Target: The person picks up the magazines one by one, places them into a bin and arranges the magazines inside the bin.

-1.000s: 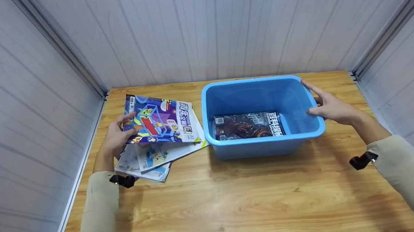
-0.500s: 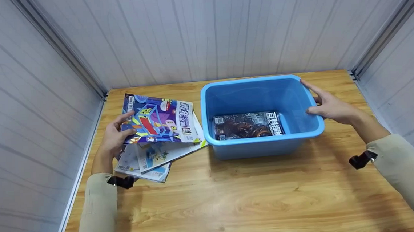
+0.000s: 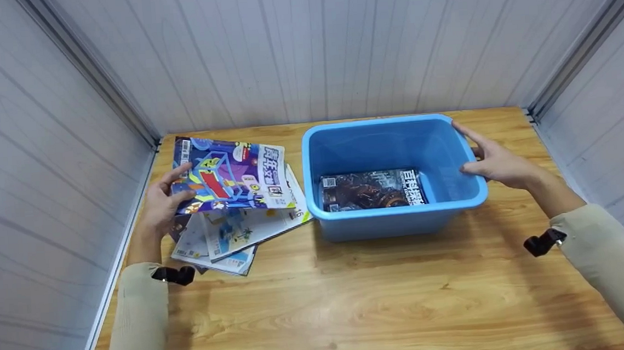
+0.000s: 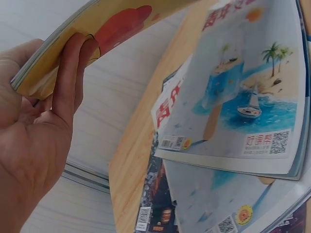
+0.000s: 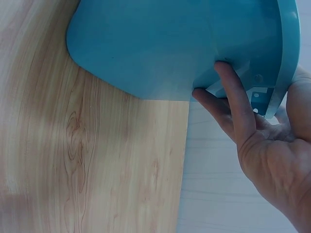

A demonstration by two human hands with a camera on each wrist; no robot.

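Wooden surface (image 3: 354,304): blue bin (image 3: 397,221) near back edge, right of centre, one dark magazine (image 3: 372,189) flat inside. Loose magazine pile (image 3: 239,236) toward left edge. Left hand (image 3: 161,206) pinches colourful magazine (image 3: 229,174) by its left edge, lifted clear above pile. Right hand (image 3: 496,161) grips bin's right rim, fingers curled under lip. Step judged: carrying magazine to bin. Next move calls for sweep rightward over rim, then release flat on dark magazine.

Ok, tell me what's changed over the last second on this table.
The left hand, gripping the colourful magazine by its edge, has lifted it a little higher off the pile of magazines and drawn it slightly left and toward the back wall. The right hand keeps its grip on the blue bin rim; the bin, the dark magazine inside and the pile have not moved.
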